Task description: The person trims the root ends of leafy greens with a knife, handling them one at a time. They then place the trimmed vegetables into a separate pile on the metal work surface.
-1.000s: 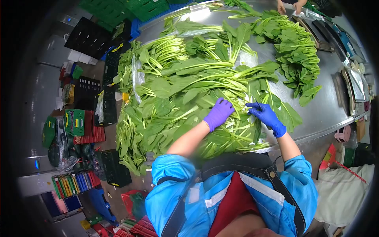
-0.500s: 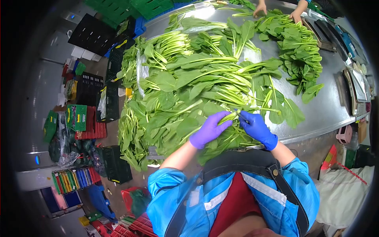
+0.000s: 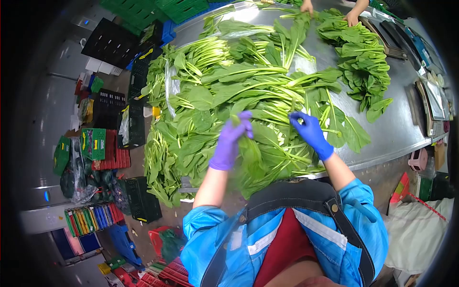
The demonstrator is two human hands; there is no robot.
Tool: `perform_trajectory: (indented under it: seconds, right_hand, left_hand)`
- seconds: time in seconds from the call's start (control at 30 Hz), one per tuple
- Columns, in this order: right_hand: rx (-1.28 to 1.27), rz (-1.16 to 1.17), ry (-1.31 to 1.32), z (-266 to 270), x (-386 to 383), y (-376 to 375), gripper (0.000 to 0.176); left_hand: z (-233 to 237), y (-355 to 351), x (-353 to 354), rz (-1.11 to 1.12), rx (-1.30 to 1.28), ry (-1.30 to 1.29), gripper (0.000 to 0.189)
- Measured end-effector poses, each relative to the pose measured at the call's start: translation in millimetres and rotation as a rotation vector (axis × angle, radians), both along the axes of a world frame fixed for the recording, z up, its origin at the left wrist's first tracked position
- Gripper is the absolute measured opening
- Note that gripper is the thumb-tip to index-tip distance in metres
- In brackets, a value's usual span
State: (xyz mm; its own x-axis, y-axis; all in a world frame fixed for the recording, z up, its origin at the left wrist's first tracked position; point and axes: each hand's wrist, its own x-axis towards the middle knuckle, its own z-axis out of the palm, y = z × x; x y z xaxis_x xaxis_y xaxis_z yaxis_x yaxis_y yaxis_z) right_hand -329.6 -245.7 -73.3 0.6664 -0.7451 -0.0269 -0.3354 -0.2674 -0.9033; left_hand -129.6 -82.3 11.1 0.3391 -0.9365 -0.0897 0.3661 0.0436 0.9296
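My left hand [image 3: 229,143], in a purple glove, is raised with its fingers closed around a leafy green [image 3: 251,155], whose leaves hang blurred below the fingers. My right hand [image 3: 311,134] wears a blue glove. Its fingers are curled together near the cut stems, around something small and dark that I cannot make out. Beneath both hands spreads a thick pile of leafy greens [image 3: 239,91] with pale green stalks, lying mostly sideways on a metal table [image 3: 382,126].
Across the table, another person's hands [image 3: 353,18] touch a long row of leafy greens [image 3: 361,62]. Trays [image 3: 428,107] stand at the right edge. Dark crates [image 3: 138,201] sit on the floor at left, and green crates [image 3: 184,8] are stacked behind.
My hands have moved apart: the left up and leftward with the leafy green, the right slightly upward. The other person's hands have shifted a little up and left.
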Motion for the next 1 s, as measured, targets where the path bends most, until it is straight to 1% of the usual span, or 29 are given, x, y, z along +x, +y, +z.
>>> perform_trajectory:
  seconds: [0.03,0.07,0.1,0.13,0.17,0.2,0.23,0.27,0.33,0.37,0.43,0.47,0.53,0.57,0.63,0.67,0.7,0.77,0.8,0.83,0.87,0.9,0.93,0.97,1.0]
  right_hand:
    - [-0.29,-0.089,0.027,-14.3,7.1,-6.8,0.027]
    - [-0.292,-0.083,0.022,-23.6,7.8,-7.6,0.027]
    - [-0.236,-0.055,-0.001,-24.5,10.1,-7.0,0.027]
    - [-0.179,-0.02,-0.024,-25.4,13.4,-6.0,0.027]
    - [-0.162,0.097,-0.017,-25.4,8.8,-2.2,0.027]
    - [-0.022,0.305,0.056,-12.1,3.9,1.7,0.028]
    - [0.116,0.509,0.133,-0.1,-0.5,2.4,0.028]
    - [0.117,0.516,0.131,9.9,-3.5,1.9,0.028]
    - [0.392,0.755,0.259,21.7,-9.8,-0.1,0.03]
    - [0.393,0.745,0.259,8.7,-8.4,-8.4,0.03]
    - [0.09,0.078,0.174,-38.4,-0.8,-28.8,0.042]
    - [0.09,0.067,0.179,-50.8,1.5,-29.4,0.042]
    - [-0.242,-0.165,0.245,-65.6,13.6,-27.7,0.062]
    - [-0.24,-0.171,0.245,-71.5,18.7,-23.1,0.062]
    - [-0.166,-0.092,0.218,-73.1,27.4,-11.8,0.078]
    - [-0.167,-0.091,0.167,-73.2,27.5,-7.3,0.069]
    - [-0.166,-0.091,0.168,-66.2,23.5,-2.1,0.069]
    - [-0.216,0.185,0.156,-45.1,11.3,9.5,0.047]
    - [-0.21,0.184,0.159,-35.0,3.0,12.7,0.047]
    - [-0.144,0.401,0.105,-25.1,-7.3,12.5,0.04]
    - [-0.076,0.616,0.049,-19.4,-15.2,10.8,0.036]
    - [-0.076,0.615,0.051,-17.3,-20.4,7.4,0.036]
    - [0.073,0.542,0.099,-15.9,-25.3,3.5,0.035]
    - [0.222,0.466,0.145,-15.9,-29.5,0.1,0.035]
    - [0.226,0.399,0.163,-16.8,-31.0,-6.3,0.03]
  left_hand:
    - [2.3,-3.1,9.5,0.001,0.0,-0.001,0.034]
    - [5.2,-5.5,19.0,0.037,-0.127,0.191,0.035]
    - [8.2,-7.2,27.1,0.079,-0.253,0.378,0.036]
    - [10.1,-8.7,33.1,0.096,-0.256,0.368,0.036]
    - [11.1,-9.7,38.6,0.198,-0.227,0.387,0.036]
    - [11.6,-8.7,43.4,0.297,-0.194,0.409,0.036]
    - [9.9,-8.0,48.4,0.309,-0.194,0.404,0.036]
    - [6.0,-8.1,52.6,0.335,-0.176,0.439,0.036]
    - [0.9,-8.7,57.0,0.347,-0.155,0.475,0.036]
    - [-1.0,-8.7,58.3,0.332,-0.132,0.433,0.036]
    - [-4.1,-10.1,55.4,0.305,-0.105,0.401,0.036]
    - [-5.1,-10.7,53.4,0.277,-0.019,0.246,0.035]
    - [-0.4,-14.6,45.2,0.259,0.137,-0.034,0.033]
    - [2.6,-15.6,43.0,0.252,0.138,-0.037,0.033]
    - [12.0,-18.3,37.9,0.156,0.239,-0.238,0.029]
    - [16.8,-19.4,32.8,0.184,0.369,-0.309,0.025]
    - [11.9,-21.6,30.8,0.184,0.369,-0.309,0.025]
    - [-6.5,-23.1,32.1,0.207,0.26,-0.497,0.022]
    - [-14.8,-24.0,37.6,0.193,0.291,-0.733,0.018]
    - [-20.5,-27.0,39.2,0.191,0.293,-0.73,0.018]
    - [-26.1,-30.9,38.7,0.129,0.21,-0.981,0.02]
    - [-30.8,-36.1,36.6,0.064,0.118,-1.229,0.023]
    - [-36.4,-44.0,29.5,-0.075,0.112,-1.246,0.026]
    - [-46.1,-53.3,18.4,-0.129,-0.02,-1.34,0.024]
    - [-57.8,-62.4,6.6,-0.184,-0.155,-1.43,0.023]
